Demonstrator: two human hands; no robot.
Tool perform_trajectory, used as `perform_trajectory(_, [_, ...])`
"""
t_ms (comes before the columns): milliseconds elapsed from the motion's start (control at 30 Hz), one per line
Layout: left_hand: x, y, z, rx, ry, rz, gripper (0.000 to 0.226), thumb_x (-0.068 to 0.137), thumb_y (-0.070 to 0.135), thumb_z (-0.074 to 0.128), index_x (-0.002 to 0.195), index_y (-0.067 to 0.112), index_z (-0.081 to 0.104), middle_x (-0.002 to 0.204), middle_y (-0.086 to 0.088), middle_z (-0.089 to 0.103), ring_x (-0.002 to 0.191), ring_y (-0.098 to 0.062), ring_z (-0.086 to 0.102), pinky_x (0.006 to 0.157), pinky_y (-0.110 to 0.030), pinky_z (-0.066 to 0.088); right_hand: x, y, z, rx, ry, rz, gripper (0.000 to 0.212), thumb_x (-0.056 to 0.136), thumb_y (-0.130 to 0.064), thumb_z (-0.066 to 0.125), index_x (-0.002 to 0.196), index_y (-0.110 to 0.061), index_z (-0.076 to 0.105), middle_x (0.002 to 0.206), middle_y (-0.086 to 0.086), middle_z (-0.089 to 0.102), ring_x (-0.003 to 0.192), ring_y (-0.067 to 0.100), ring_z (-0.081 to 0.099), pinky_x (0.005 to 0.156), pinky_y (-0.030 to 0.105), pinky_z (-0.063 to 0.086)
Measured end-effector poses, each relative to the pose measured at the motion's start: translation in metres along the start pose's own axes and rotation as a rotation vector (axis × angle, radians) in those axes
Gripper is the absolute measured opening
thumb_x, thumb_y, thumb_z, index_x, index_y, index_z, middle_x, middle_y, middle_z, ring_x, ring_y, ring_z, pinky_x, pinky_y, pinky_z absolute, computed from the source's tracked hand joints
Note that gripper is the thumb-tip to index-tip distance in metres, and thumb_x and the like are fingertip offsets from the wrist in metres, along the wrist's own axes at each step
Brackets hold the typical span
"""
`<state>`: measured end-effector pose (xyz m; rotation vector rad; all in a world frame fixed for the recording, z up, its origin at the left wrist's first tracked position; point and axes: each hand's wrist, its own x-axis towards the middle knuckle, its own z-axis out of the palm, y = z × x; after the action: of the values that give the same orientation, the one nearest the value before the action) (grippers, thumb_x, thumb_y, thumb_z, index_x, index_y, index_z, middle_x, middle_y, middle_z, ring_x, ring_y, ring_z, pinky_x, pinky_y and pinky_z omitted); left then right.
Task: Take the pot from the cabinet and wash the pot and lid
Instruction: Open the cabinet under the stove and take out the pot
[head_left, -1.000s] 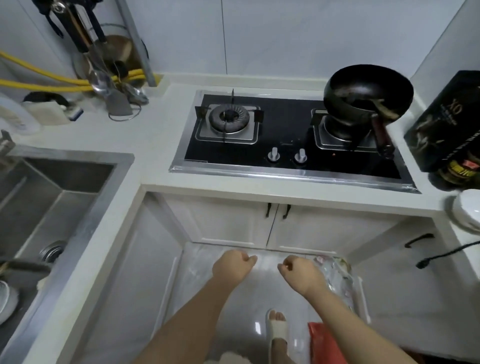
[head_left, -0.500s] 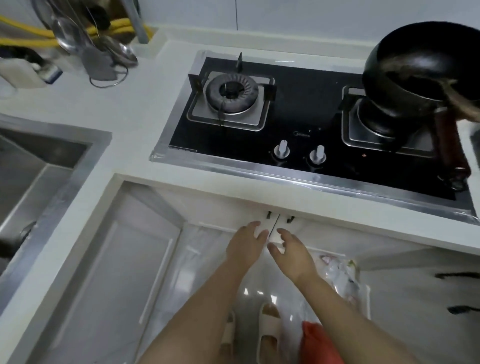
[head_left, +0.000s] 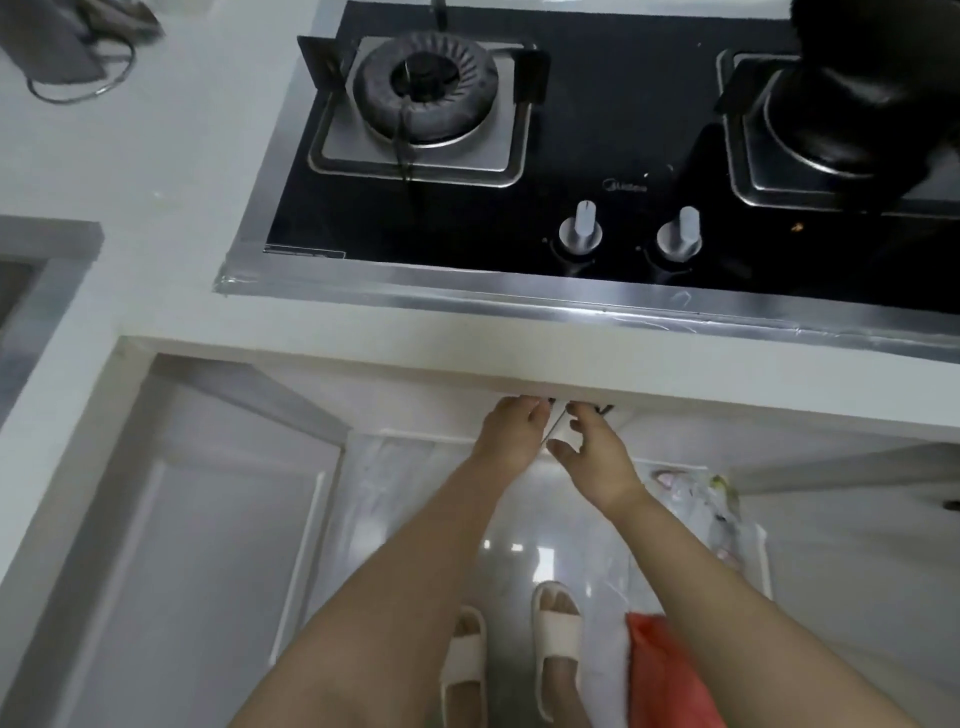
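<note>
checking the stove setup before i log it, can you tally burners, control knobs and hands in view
burners: 2, one bare, one under a black pan
control knobs: 2, left knob, right knob
hands: 2, left hand, right hand, both at the cabinet door handles
total: 6

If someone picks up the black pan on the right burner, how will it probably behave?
The black pan looks thick and dark, so it is probably heavy and stiff. Its rounded body sits high on the burner support, so it may rock or tip if pushed. Its handle is out of view.
</note>
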<state>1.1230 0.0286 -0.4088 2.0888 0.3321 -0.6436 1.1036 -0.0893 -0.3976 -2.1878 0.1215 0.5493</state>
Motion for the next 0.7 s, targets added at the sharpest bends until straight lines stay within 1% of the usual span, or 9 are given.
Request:
perform_trajectory(67, [0.01, -0.009, 0.005, -0.002, -0.021, 0.029, 0.064, 0.08, 0.05, 0.022, 0.113, 0.01, 0.059, 0.114, -0.02, 0.062, 0.109, -0.036, 0.056, 0.099, -0.045, 0.044, 0.0, 0.004, 0.003, -0.004, -0.004, -0.038, 0.054, 0.089, -0.002, 0.056, 0.139, -0.011, 0.037, 0.139, 0.01, 0.045, 0.126, 0.025, 0.044, 0.098, 0.022, 0.032])
perform_trajectory(200, [0.008, -0.02, 0.007, -0.007, -0.044, 0.079, 0.049, 0.087, 0.043, 0.029, 0.115, 0.014, 0.058, 0.113, -0.02, 0.062, 0.106, -0.037, 0.056, 0.097, -0.047, 0.045, -0.007, 0.012, 0.012, 0.046, 0.043, -0.032, 0.063, 0.09, -0.003, 0.054, 0.145, -0.018, 0.028, 0.148, 0.005, 0.037, 0.133, 0.022, 0.039, 0.111, 0.034, 0.032])
perform_trajectory(267, [0.003, -0.028, 0.008, -0.003, -0.055, 0.103, 0.051, 0.088, 0.048, 0.028, 0.12, 0.019, 0.056, 0.116, -0.017, 0.061, 0.108, -0.034, 0.056, 0.098, -0.047, 0.044, -0.014, 0.012, 0.017, 0.12, 0.127, -0.009, 0.059, 0.091, -0.01, 0.056, 0.144, -0.019, 0.031, 0.147, 0.003, 0.039, 0.129, 0.019, 0.043, 0.108, 0.036, 0.037])
perform_trajectory(333, [-0.003, -0.038, 0.011, -0.004, -0.05, 0.118, 0.059, 0.084, 0.058, 0.026, 0.125, 0.026, 0.055, 0.12, -0.012, 0.061, 0.112, -0.03, 0.056, 0.101, -0.045, 0.043, -0.024, 0.01, 0.021, 0.202, 0.222, 0.014, 0.053, 0.091, -0.019, 0.056, 0.14, -0.017, 0.036, 0.14, 0.004, 0.046, 0.122, 0.014, 0.047, 0.101, 0.031, 0.041])
perform_trajectory(400, [-0.014, -0.047, 0.015, -0.015, -0.055, 0.116, 0.057, 0.085, 0.06, 0.027, 0.125, 0.029, 0.054, 0.123, -0.01, 0.06, 0.114, -0.027, 0.055, 0.102, -0.045, 0.043, -0.035, 0.008, 0.025, 0.259, 0.291, 0.021, 0.051, 0.092, -0.024, 0.056, 0.138, -0.017, 0.037, 0.134, 0.004, 0.05, 0.117, 0.01, 0.048, 0.095, 0.026, 0.04])
perform_trajectory(467, [-0.026, -0.053, 0.017, -0.023, -0.054, 0.116, 0.053, 0.089, 0.057, 0.029, 0.125, 0.028, 0.055, 0.122, -0.009, 0.06, 0.114, -0.024, 0.055, 0.102, -0.043, 0.044, -0.044, 0.007, 0.028, 0.278, 0.324, -0.002, 0.053, 0.092, -0.026, 0.055, 0.141, -0.018, 0.034, 0.138, 0.004, 0.047, 0.12, 0.012, 0.047, 0.097, 0.028, 0.041])
perform_trajectory(533, [-0.036, -0.059, 0.021, -0.037, -0.034, 0.129, 0.059, 0.084, 0.062, 0.026, 0.123, 0.03, 0.056, 0.118, -0.007, 0.062, 0.111, -0.023, 0.057, 0.099, -0.043, 0.045, -0.05, 0.004, 0.029, 0.294, 0.316, -0.05, 0.057, 0.093, -0.026, 0.052, 0.144, -0.022, 0.028, 0.146, 0.001, 0.038, 0.128, 0.014, 0.042, 0.104, 0.033, 0.04])
perform_trajectory(600, [-0.045, -0.066, 0.025, -0.046, -0.03, 0.14, 0.063, 0.082, 0.065, 0.023, 0.125, 0.032, 0.054, 0.117, -0.006, 0.064, 0.111, -0.022, 0.058, 0.098, -0.044, 0.046, -0.056, 0.001, 0.028, 0.308, 0.284, -0.091, 0.051, 0.095, -0.026, 0.049, 0.143, -0.027, 0.03, 0.145, -0.006, 0.04, 0.128, 0.008, 0.042, 0.104, 0.025, 0.039])
perform_trajectory(700, [-0.061, -0.067, 0.027, -0.023, -0.006, 0.165, 0.057, 0.086, 0.059, 0.025, 0.122, 0.028, 0.057, 0.111, -0.007, 0.066, 0.107, -0.023, 0.059, 0.094, -0.043, 0.047, -0.068, -0.001, 0.027, 0.335, 0.249, -0.123, 0.024, 0.097, -0.025, 0.046, 0.118, -0.035, 0.047, 0.11, -0.023, 0.057, 0.093, -0.007, 0.054, 0.079, 0.003, 0.041])
